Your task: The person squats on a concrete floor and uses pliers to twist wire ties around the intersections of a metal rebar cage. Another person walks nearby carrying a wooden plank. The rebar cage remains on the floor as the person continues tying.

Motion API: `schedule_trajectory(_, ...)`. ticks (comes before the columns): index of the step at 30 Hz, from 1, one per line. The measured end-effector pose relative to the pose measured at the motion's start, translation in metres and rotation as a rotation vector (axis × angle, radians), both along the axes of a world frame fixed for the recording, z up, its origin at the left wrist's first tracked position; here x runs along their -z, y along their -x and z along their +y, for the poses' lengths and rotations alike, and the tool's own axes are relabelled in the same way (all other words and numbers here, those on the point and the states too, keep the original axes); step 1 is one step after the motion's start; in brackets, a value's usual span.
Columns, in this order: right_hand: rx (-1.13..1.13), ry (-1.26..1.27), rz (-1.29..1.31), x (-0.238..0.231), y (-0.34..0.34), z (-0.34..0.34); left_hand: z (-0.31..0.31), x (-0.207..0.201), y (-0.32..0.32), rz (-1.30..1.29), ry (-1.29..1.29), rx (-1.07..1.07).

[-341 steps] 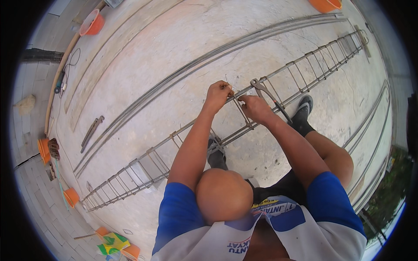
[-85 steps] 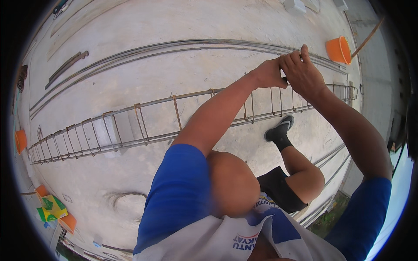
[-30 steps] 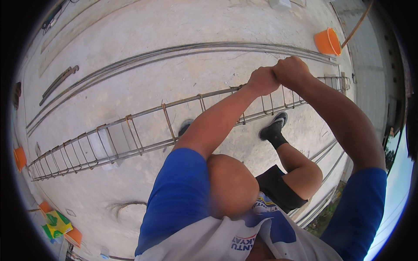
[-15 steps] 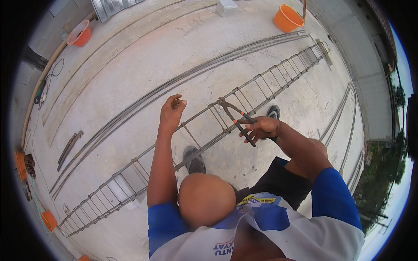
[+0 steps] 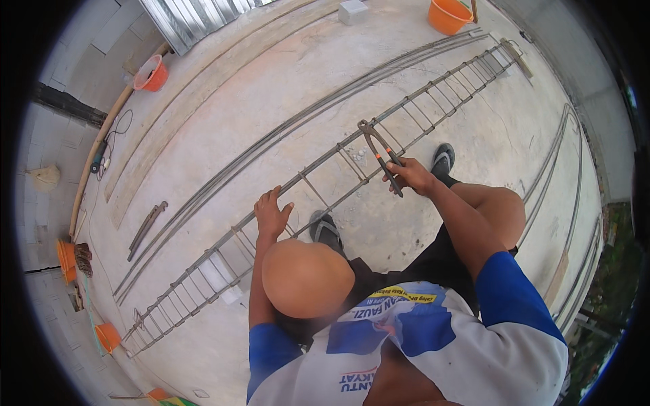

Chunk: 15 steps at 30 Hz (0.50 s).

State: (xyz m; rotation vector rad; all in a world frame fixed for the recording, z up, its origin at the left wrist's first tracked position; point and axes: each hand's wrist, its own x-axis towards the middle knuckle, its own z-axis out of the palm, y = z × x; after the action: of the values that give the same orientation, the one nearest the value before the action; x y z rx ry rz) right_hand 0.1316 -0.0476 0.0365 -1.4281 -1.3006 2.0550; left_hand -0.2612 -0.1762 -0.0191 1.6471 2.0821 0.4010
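Observation:
A long ladder-like rebar cage (image 5: 315, 192) with wire crossbars runs diagonally over the concrete floor, between and beyond my feet. My right hand (image 5: 410, 177) is closed round the black handles of pincers (image 5: 380, 161) with orange bands. Their jaws are at the cage's far long bar, beside a crossbar; whether they grip wire there is too small to tell. Farther left along that same bar, my left hand (image 5: 272, 216) rests its fingertips on the steel, thumb spread apart from the fingers.
Loose rebar rods (image 5: 233, 159) lie beyond the cage, with more bent rods (image 5: 547, 169) at the right. Pale blocks (image 5: 215, 272) sit under the cage. Orange buckets (image 5: 449, 16) stand around the edges. A corrugated metal sheet (image 5: 196, 20) lies at the top left.
My left hand has come down from the air onto the bar. The pincers' jaws have shifted along the cage, away to the upper right, still in my right hand. The view has turned slightly.

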Motion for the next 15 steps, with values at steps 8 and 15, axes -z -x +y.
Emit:
schedule_trajectory(8, -0.398, -0.654, -1.104, -0.039, -0.056, 0.122, 0.002, 0.007, -0.006, 0.006, -0.039, 0.045)
schedule_trajectory(15, 0.033, -0.636, -1.342, -0.019, -0.236, 0.239, 0.011, -0.008, -0.009, -0.056, 0.110, 0.000)
